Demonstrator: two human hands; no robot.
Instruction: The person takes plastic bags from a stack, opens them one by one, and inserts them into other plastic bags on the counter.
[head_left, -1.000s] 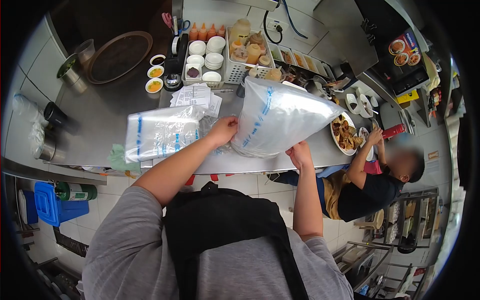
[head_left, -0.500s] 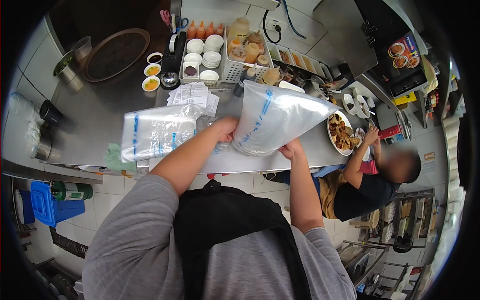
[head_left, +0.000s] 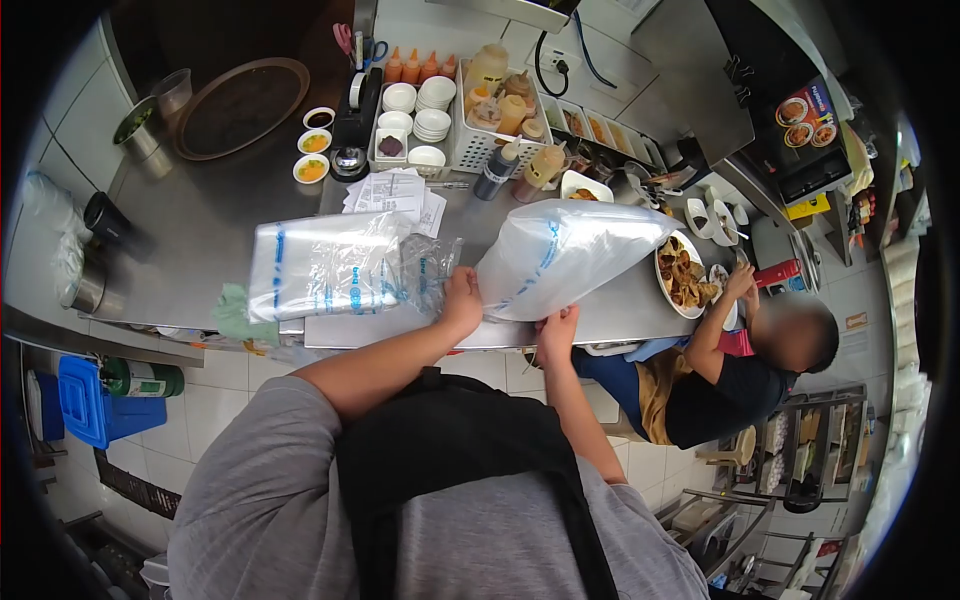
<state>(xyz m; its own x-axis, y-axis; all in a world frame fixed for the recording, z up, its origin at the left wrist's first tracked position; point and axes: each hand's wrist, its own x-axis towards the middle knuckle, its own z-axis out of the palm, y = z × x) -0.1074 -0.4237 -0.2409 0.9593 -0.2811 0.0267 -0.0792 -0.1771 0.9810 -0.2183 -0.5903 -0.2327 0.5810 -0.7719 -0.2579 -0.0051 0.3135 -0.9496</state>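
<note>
A large clear plastic bag [head_left: 570, 255] with blue print stands puffed out above the steel counter, pointing toward the right. My left hand [head_left: 463, 300] is closed on the bag's lower left edge. At its near bottom edge, my right hand [head_left: 557, 332] pinches the plastic. Left of my hands lies a flat stack of plastic bags [head_left: 320, 270] with blue lettering, and a crumpled clear wrapper [head_left: 425, 270] is at its right end. The tips of my left fingers are partly hidden by plastic.
Paper slips [head_left: 390, 195] lie behind the bags. Sauce bottles fill a white basket [head_left: 480, 155], and small white bowls [head_left: 432, 125] are stacked beside it. At the right is a plate of browned food [head_left: 683, 280]; a co-worker [head_left: 735, 370] stands close by, hands raised over the counter.
The bag's upper left part has sunk and rounded, uncovering bottles and a white dish behind. My right hand has moved left and toward me, closer to my left hand.
</note>
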